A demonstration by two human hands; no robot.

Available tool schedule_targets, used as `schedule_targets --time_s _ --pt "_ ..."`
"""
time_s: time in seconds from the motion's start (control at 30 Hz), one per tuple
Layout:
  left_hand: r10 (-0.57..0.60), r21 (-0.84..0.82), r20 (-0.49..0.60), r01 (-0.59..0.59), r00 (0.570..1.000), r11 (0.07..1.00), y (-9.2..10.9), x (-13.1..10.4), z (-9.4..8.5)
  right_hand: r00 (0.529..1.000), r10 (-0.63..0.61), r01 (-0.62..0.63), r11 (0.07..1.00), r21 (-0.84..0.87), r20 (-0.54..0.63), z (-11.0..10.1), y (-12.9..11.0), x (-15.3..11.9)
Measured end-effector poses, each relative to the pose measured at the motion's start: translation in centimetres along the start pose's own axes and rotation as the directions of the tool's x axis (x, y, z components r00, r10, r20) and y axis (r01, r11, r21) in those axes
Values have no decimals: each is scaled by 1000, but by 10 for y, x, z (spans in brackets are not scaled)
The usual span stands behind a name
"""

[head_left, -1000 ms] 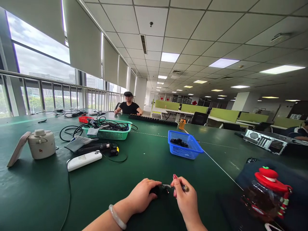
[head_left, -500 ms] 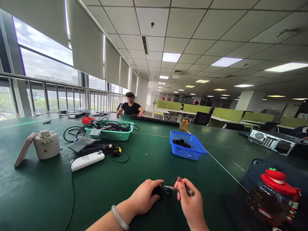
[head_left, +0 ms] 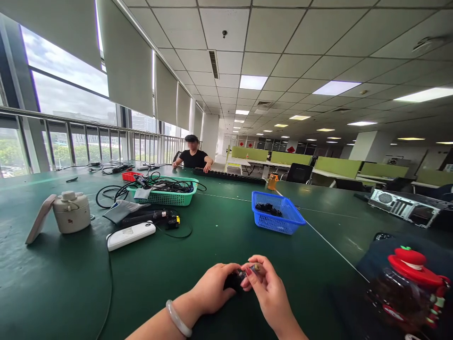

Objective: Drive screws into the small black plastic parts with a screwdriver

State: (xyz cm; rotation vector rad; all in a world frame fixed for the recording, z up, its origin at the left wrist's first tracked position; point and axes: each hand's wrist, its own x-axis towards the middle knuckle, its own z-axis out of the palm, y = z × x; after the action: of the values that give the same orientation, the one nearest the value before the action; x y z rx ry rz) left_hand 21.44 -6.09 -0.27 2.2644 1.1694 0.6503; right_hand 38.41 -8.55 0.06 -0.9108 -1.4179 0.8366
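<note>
My left hand (head_left: 214,285), with a pale bangle on the wrist, rests on the green table (head_left: 141,288). Its fingers are closed around a small black part (head_left: 233,282), mostly covered by the hand. Against it, my right hand (head_left: 265,283) pinches a slim tool (head_left: 255,268) like a small screwdriver, whose brass-coloured end sticks out above the fingers. Where the tool's tip meets the black part is hidden by my fingers. Beyond both hands stands a blue basket (head_left: 279,225) with several small black pieces (head_left: 268,209) in it.
A green basket of cables (head_left: 177,198) stands at the left, behind a white power bank-like case (head_left: 130,235). Left of that are a cream jug (head_left: 72,215) and a propped phone-like slab (head_left: 40,219). A red-lidded jar (head_left: 406,293) stands right. Another person (head_left: 192,158) sits across.
My right hand has moved left and slightly up, close against my left hand. The tool's metal shaft, visible before, is now largely covered. My left hand has barely moved.
</note>
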Motion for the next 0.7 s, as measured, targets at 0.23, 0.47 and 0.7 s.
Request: schedule_targets --time_s 0.23,0.47,0.7 --pt "-2 -3 -43 2 999 1000 4 1 -2 995 -93 99 984 -147 45 -6 6 2" --pt "75 -44 -93 -80 993 996 5 0 -3 982 -183 189 951 -243 46 -6 1 -2" --pt "94 -6 -149 -95 984 995 2 1 -1 907 -338 275 928 -253 -251 -9 -13 -10"
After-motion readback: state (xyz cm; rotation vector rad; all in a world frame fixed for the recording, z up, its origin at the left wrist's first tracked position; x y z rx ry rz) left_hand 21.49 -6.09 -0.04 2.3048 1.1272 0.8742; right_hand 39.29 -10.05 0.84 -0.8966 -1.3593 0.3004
